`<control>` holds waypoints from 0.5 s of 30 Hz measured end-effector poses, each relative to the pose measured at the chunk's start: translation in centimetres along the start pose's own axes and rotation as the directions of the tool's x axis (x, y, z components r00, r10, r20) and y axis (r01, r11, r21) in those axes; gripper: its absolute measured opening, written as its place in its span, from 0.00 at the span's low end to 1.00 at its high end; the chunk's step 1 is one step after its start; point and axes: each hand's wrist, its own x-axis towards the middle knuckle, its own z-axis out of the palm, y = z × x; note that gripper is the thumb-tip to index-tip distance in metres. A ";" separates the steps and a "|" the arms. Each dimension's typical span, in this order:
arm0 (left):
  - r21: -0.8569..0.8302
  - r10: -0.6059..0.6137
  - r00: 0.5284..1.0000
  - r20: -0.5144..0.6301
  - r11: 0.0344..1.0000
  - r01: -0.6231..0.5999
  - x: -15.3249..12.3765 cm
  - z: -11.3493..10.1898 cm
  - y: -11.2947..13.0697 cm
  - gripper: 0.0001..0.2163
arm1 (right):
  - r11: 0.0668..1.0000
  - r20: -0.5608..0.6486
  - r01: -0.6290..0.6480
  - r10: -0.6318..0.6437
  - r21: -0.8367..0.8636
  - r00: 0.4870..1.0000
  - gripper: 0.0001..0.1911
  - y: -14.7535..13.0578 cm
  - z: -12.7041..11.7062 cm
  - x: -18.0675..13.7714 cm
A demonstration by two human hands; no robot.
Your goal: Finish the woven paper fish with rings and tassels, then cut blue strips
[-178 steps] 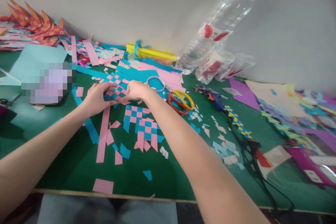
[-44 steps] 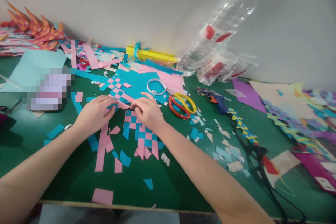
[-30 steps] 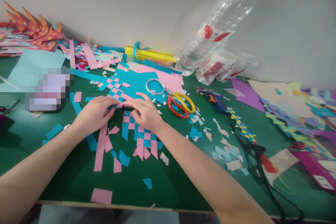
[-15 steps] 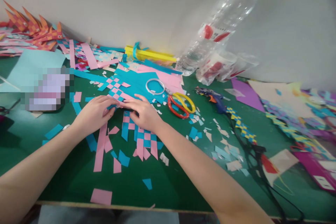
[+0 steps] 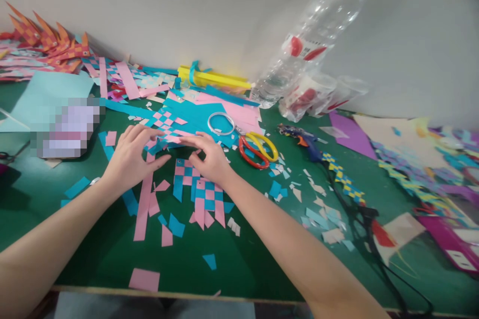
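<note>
My left hand (image 5: 131, 155) is spread, thumb apart from the fingers, at the left side of a blue and pink paper weave (image 5: 166, 127). My right hand (image 5: 210, 158) lies to the right of the weave, fingers stretched and thumb apart, with the fingertips at a pink strip (image 5: 175, 139). A blue strip (image 5: 160, 146) bends up between the hands. A long pink strip (image 5: 143, 209) runs toward me from below my left hand. Nearer me lie two checkered woven paper fish (image 5: 208, 194), one partly overlapping the other.
Scissors (image 5: 259, 149) with red and yellow handles lie right of the weave, beside a glue gun (image 5: 309, 143). A plastic bottle (image 5: 310, 45) leans at the wall. A blurred-out phone-like object (image 5: 71, 127) sits left. Paper scraps (image 5: 176, 225) cover the green table (image 5: 262, 254).
My hands have moved apart. The left fingers have opened from a pinch on the paper, and the thumb of my right hand has separated from it. The blue strip now shows between them.
</note>
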 end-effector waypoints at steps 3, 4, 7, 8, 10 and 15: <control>-0.210 -0.266 0.963 -0.045 0.945 0.251 -0.3 -0.4 0.9 0.14 | 0.999 -0.017 -0.021 0.022 0.035 1.000 0.26 0.0 -0.1 0.1; -0.324 -0.352 0.935 0.034 0.881 0.343 -0.4 -0.4 1.1 0.17 | 0.999 -0.020 -0.019 0.019 0.034 1.000 0.27 0.0 -0.1 0.1; -0.593 -0.456 0.808 0.373 0.552 0.586 -0.2 -0.2 1.7 0.22 | 1.000 -0.020 0.013 -0.012 0.026 1.000 0.28 0.0 -0.1 0.1; -0.642 -0.439 0.766 0.469 0.426 0.637 -0.1 -0.1 1.9 0.21 | 0.999 -0.019 0.024 -0.024 0.027 1.000 0.28 0.0 -0.1 0.1; -0.697 -0.384 0.712 0.588 0.206 0.686 0.0 0.1 2.2 0.20 | 0.999 -0.023 0.047 -0.046 0.023 0.999 0.27 0.0 -0.1 0.0; -0.759 -0.402 0.706 0.583 0.041 0.650 -0.2 0.6 2.0 0.11 | 0.989 -0.041 0.131 -0.134 -0.065 0.990 0.22 -0.2 0.0 0.0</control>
